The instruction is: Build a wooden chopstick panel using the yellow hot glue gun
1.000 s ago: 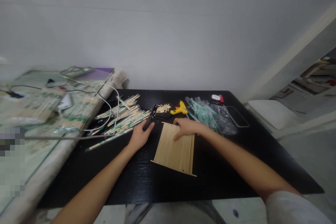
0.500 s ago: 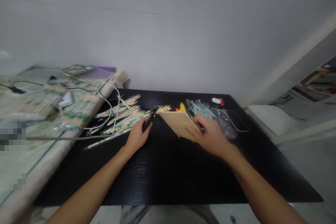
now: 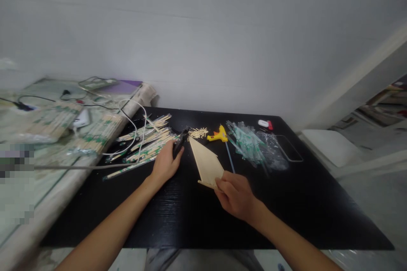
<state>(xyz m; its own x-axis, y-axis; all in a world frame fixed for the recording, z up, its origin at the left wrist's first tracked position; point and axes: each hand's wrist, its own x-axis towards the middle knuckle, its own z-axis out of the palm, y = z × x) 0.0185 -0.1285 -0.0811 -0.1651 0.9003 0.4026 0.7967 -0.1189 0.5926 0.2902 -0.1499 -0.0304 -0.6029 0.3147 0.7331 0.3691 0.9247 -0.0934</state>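
My left hand (image 3: 167,161) is closed around a dark hand tool that looks like pliers (image 3: 181,140), its head pointing away from me. In my right hand (image 3: 237,194) is a flat, pale wooden panel (image 3: 206,163), gripped by its near right end. A thin strip sticks out along the panel's near edge. The panel's far tip lies close to the tool's head and a pile of short cut wooden sticks (image 3: 199,133). Just beyond the panel, a yellow glue gun (image 3: 218,134) lies with a blue-grey glue stick (image 3: 229,156) trailing toward me.
Wrapped chopsticks (image 3: 149,144) lie left of my left hand, crossed by a white cable (image 3: 136,135). Torn plastic wrappers (image 3: 248,142), a phone-like dark object (image 3: 288,148) and a small white case (image 3: 263,123) sit at right. A glass-topped surface (image 3: 38,186) adjoins the black table (image 3: 197,220).
My right hand has drawn the panel toward me and turned it, so its near end is lower and the glue gun is uncovered. My left hand has barely moved.
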